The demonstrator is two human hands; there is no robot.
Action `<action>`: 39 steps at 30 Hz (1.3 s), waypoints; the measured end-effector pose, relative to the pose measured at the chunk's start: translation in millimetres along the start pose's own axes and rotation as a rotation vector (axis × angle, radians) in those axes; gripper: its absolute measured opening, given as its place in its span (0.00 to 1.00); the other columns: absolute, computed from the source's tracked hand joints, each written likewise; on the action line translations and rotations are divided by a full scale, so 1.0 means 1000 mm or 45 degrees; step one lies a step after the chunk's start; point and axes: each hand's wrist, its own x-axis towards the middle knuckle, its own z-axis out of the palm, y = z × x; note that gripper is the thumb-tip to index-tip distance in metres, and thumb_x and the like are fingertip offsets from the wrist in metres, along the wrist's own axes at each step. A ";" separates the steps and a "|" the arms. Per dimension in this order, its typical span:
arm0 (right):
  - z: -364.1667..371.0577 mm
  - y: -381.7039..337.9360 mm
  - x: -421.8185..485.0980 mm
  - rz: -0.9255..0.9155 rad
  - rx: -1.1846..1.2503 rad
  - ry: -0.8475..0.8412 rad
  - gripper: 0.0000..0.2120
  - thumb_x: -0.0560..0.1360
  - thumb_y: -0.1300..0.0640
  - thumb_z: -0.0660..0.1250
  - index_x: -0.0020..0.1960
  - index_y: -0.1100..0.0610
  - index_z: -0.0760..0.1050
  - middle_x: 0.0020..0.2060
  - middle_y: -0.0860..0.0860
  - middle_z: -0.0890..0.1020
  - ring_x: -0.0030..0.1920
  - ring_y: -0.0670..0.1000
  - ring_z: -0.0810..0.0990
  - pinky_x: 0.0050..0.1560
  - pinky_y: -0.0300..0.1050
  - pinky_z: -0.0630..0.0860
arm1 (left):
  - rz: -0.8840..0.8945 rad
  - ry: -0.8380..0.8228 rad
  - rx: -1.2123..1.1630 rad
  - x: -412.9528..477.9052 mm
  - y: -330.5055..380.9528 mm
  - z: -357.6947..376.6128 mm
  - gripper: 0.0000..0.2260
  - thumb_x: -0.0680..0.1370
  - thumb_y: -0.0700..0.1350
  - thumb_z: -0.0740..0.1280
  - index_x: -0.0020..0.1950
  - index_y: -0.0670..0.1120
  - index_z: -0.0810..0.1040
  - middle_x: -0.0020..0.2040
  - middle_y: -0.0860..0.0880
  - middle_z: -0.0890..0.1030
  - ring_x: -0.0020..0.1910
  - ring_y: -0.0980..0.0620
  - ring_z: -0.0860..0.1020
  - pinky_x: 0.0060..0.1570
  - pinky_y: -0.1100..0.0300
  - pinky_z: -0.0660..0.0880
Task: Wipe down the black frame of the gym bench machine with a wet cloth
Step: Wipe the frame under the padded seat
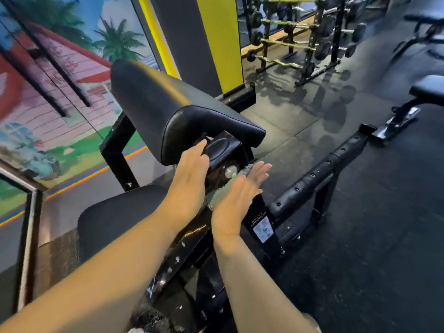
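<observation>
Both bare forearms reach in from below; right hand [236, 200], fingers straight, presses the grey cloth [223, 191] flat against the black frame [258, 210] under the arm pad [168, 104]; left hand [189, 167] rests open on the frame's bracket [222, 146].

Both bare forearms extend forward from the near edge. Left hand [189, 169] lies flat, fingers straight, fingertips farthest. Right hand [236, 195], just right of it, is flat with fingers extended and together.
</observation>
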 end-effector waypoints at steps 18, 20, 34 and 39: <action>-0.004 -0.002 -0.009 0.101 0.055 0.057 0.20 0.82 0.47 0.42 0.71 0.43 0.38 0.75 0.41 0.40 0.76 0.45 0.37 0.76 0.54 0.37 | 0.166 0.023 0.286 -0.008 0.001 0.000 0.15 0.83 0.44 0.50 0.62 0.65 0.58 0.57 0.69 0.61 0.55 0.79 0.60 0.51 0.87 0.51; 0.002 -0.024 -0.001 -0.036 0.186 0.072 0.21 0.80 0.40 0.41 0.72 0.38 0.42 0.73 0.33 0.41 0.75 0.38 0.37 0.75 0.42 0.34 | 0.178 0.028 0.289 -0.008 0.002 0.000 0.16 0.83 0.44 0.50 0.59 0.67 0.58 0.56 0.71 0.61 0.55 0.81 0.59 0.50 0.86 0.52; 0.003 0.033 -0.021 -0.234 -0.292 0.061 0.26 0.81 0.40 0.35 0.76 0.44 0.32 0.76 0.41 0.35 0.77 0.48 0.37 0.75 0.48 0.33 | 0.129 0.061 0.292 -0.009 -0.005 0.002 0.18 0.83 0.44 0.50 0.72 0.56 0.57 0.63 0.62 0.60 0.55 0.80 0.59 0.49 0.87 0.52; 0.005 0.003 -0.025 -0.050 -0.146 -0.019 0.28 0.77 0.36 0.36 0.73 0.44 0.32 0.73 0.40 0.31 0.74 0.42 0.30 0.74 0.44 0.32 | 0.164 0.113 0.299 -0.003 -0.010 0.004 0.20 0.80 0.49 0.51 0.73 0.51 0.61 0.65 0.58 0.63 0.60 0.73 0.62 0.55 0.82 0.54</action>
